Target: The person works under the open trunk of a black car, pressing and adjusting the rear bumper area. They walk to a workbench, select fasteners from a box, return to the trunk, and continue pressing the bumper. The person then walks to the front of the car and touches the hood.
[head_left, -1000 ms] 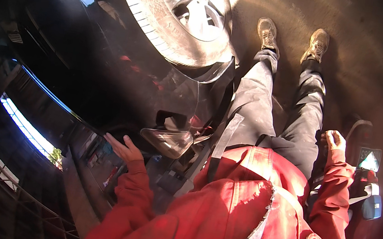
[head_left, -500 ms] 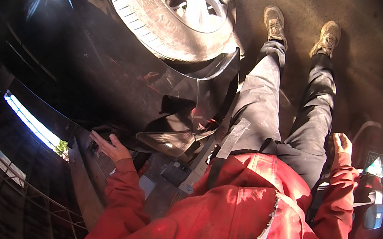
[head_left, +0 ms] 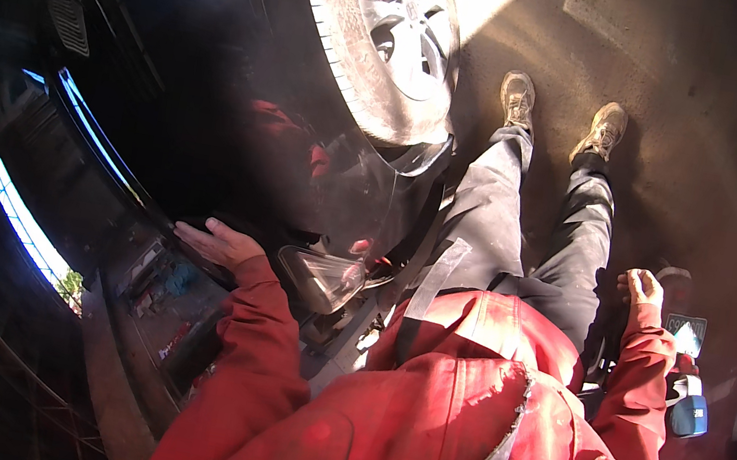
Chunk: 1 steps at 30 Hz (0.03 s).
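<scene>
My left hand [head_left: 222, 244] is open, its fingers stretched out flat and the thumb raised. It lies at the edge of a black car's body panel [head_left: 206, 154], just left of the headlight [head_left: 321, 279]; whether it presses on the panel I cannot tell. Past the headlight, the car's front wheel [head_left: 412, 28] has a dusty tyre and a silver spoked rim. My right hand [head_left: 643, 288] hangs by my right thigh, away from the car. Its fingers are loosely bent and a little apart, and nothing shows in them.
My shoes [head_left: 519, 99] stand on a dusty floor [head_left: 696, 139] beside the wheel. Behind my right arm is a vehicle-like thing with a blue-and-white part [head_left: 689, 412] and a small plate [head_left: 685, 332]. Mixed clutter [head_left: 170, 280] lies beyond my left hand.
My view has shifted, so the wheel appears farther up and right. The left hand stays flat at the panel's edge, and the right still hangs at my side.
</scene>
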### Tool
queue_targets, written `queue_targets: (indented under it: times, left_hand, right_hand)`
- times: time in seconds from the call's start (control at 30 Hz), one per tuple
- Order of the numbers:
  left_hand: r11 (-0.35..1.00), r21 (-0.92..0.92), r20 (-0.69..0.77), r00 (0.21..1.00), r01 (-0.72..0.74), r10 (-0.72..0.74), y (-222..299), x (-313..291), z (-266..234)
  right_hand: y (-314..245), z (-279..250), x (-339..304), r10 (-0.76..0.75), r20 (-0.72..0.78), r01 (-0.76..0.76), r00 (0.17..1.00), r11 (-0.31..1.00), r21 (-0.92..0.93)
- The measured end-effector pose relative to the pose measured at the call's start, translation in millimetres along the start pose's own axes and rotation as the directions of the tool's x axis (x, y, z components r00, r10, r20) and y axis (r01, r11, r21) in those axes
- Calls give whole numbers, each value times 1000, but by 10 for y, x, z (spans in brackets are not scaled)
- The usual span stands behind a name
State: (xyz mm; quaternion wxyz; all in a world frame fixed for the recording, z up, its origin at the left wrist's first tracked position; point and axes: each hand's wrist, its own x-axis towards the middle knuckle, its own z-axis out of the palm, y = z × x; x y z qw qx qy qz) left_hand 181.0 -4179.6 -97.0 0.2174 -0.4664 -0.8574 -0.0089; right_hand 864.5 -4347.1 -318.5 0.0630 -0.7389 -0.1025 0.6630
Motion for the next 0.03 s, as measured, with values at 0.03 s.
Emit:
queue_targets:
  times: [0.03]
  left_hand:
    - [997, -13, -34, 997, -72, 72, -49, 10, 47]
  right_hand:
    - [-129, -13, -36, 14, -5, -14, 1000, 1000, 20]
